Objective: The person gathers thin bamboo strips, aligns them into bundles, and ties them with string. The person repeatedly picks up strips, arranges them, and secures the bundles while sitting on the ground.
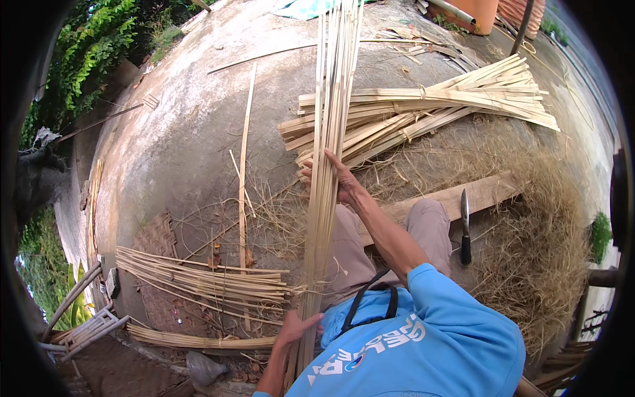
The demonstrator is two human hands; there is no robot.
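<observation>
Two hands on one bundle, head view. Right hand (342,182) closed partway along the long pale strip bundle (321,218), digits showing on both sides of it, the curl loose. Left hand (301,327) grasps the same bundle near its lower end, a digit laid across the front; far side of that grip hidden. Bundle runs upright through mid-view, upper end leaving past the far edge of the concrete ground (172,172), lower end beside the blue shirt (423,344).

Room and edges: concrete surface shows left of the bundle, out to the ground's left edge, crossed by a long single strip (244,152). Right of the bundle, close by the right hand, tied strips (423,109) fan toward the ground's far right corner. Nearer the person, a plank (456,198), a black-handled knife (465,248) and a heap of shavings (536,264) take up the right side. Near left corner: more strips (198,278) over woven matting (155,241).
</observation>
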